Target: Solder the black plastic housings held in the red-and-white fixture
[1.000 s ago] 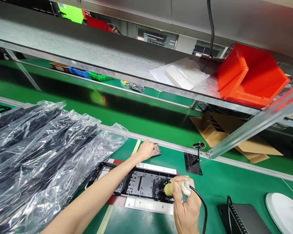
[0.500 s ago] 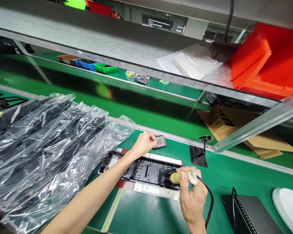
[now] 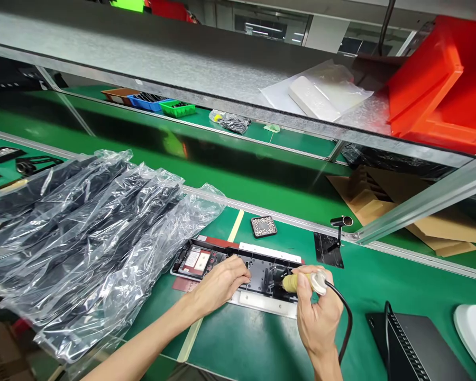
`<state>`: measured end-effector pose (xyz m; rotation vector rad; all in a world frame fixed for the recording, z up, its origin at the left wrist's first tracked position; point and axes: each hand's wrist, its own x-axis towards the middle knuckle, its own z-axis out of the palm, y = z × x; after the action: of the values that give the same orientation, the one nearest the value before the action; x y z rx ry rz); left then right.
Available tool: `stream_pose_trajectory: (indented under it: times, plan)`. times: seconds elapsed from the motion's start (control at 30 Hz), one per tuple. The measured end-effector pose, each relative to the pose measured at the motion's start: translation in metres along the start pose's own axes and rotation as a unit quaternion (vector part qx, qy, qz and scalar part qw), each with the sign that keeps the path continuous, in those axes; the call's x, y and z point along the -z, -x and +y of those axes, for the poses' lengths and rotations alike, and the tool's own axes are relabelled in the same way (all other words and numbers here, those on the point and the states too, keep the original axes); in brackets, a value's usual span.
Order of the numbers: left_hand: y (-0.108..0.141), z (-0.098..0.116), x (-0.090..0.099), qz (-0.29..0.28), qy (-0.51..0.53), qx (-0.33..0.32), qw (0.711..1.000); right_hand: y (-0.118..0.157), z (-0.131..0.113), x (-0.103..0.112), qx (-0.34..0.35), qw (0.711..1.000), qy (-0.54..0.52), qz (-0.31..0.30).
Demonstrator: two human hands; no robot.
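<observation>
My right hand (image 3: pixel 320 312) grips a soldering iron (image 3: pixel 297 283) by its yellow handle, its white end and black cord toward me. The iron's tip points down into the right part of a long black plastic housing (image 3: pixel 257 271); the tip itself is hard to make out. Over the middle of that housing is my left hand (image 3: pixel 224 280), fingers pinched together; whatever they hold is too small to see. Metal rails (image 3: pixel 262 304) flank the housing along its long sides. Behind it lies a small black tray (image 3: pixel 264 226) of tiny metal pieces.
Plastic-wrapped dark parts (image 3: pixel 103 227) cover the left of the bench. An iron stand (image 3: pixel 340 225) is at the back right, near cardboard (image 3: pixel 428 233). A black box (image 3: pixel 420 344) and white round object (image 3: pixel 474 325) sit right. A shelf with a red bin (image 3: pixel 424 90) overhangs.
My left hand has moved from the small tray toward me, down over the middle of the housing. My right hand keeps the soldering iron at the housing's right part. The view has shifted slightly.
</observation>
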<state>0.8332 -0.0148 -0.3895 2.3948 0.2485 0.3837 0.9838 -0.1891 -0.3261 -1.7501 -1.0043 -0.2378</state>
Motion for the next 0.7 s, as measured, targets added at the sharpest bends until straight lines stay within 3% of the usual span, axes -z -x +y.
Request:
stream_pose_trajectory:
  times: [0.23, 0.5, 0.7]
  plan:
    - [0.000, -0.003, -0.001, -0.019, -0.050, -0.036, 0.998, 0.001, 0.000, 0.000, -0.003, 1.000, 0.001, 0.001]
    - [0.009, 0.000, 0.000, 0.033, -0.053, -0.065, 0.996, 0.004, 0.002, 0.000, -0.001, 1.000, -0.001, -0.005]
    - [0.014, 0.000, -0.002, 0.038, -0.088, -0.082, 0.992, 0.003, 0.001, -0.001, 0.005, 1.000, 0.002, -0.004]
